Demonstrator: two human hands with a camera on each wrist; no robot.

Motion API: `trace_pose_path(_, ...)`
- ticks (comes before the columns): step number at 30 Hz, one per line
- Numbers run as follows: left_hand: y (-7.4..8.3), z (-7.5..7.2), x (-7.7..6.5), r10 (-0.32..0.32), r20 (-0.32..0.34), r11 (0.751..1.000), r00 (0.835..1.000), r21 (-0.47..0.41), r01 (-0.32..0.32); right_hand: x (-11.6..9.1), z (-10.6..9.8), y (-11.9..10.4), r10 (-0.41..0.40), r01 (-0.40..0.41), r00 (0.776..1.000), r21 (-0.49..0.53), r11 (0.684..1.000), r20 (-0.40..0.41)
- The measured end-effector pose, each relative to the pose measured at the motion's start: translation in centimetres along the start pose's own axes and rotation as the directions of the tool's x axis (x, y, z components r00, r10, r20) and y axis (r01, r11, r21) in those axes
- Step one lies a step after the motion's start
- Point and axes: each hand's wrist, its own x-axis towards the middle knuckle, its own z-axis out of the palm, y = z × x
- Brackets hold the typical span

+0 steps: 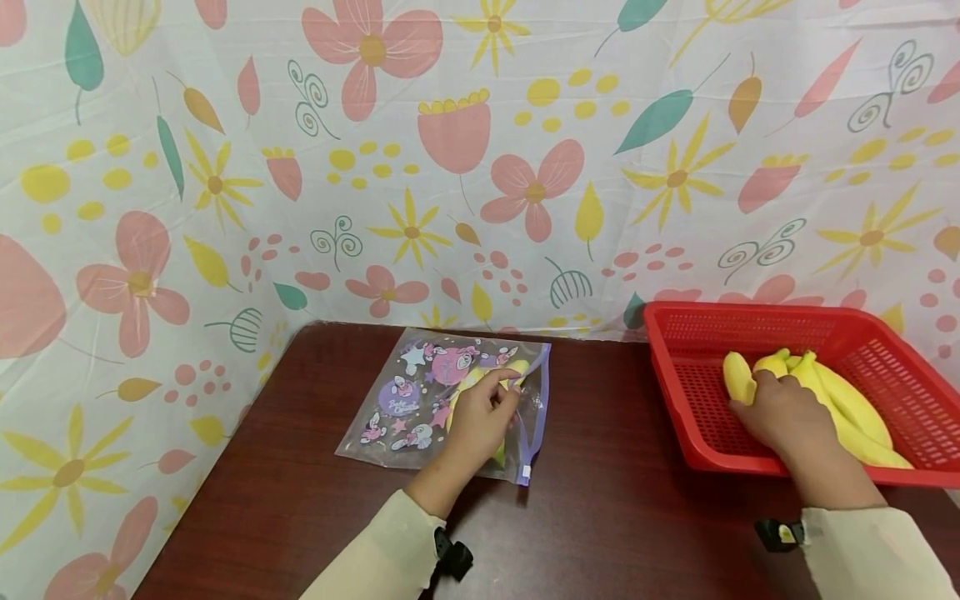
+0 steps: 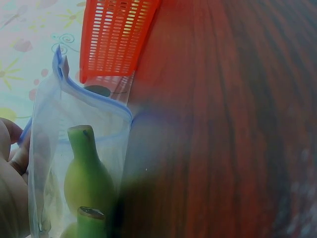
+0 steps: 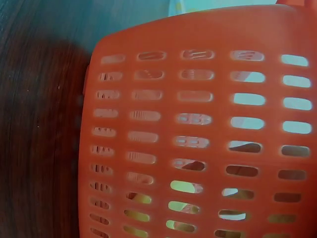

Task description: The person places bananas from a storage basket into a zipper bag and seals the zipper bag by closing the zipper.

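Note:
A see-through zip bag [image 1: 420,408] with cartoon prints and a purple zip edge lies on the table. Its white slider [image 1: 527,472] sits at the near corner. Yellow bananas with green stems show inside; one banana [image 2: 89,183] stands out through the plastic in the left wrist view. My left hand [image 1: 480,417] pinches the bag near its mouth, which gapes in the left wrist view. Over in the red basket [image 1: 678,417], my right hand [image 1: 795,421] grips a banana [image 1: 738,379], partly hidden by the fingers. Other bananas [image 1: 855,404] lie beside that hand.
The basket's slotted wall [image 3: 158,119] fills most of the right wrist view. Dark reddish wood forms the table [image 1: 600,517]. A flower-printed cloth [image 1: 465,192] hangs behind and along the left side.

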Motion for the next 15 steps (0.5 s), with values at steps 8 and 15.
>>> trace_pose_path(8,0.14,-0.03,-0.06,-0.001,0.002,1.0,1.0,0.002,0.001,0.33,0.08,0.48,0.027,-0.026,0.996,-0.021,0.999,0.081)
trace_pose_path(15,0.16,-0.1,-0.06,0.001,0.005,1.0,1.0,0.0,-0.001,0.59,-0.03,0.52,0.039,-0.037,0.991,-0.021,0.999,0.127)
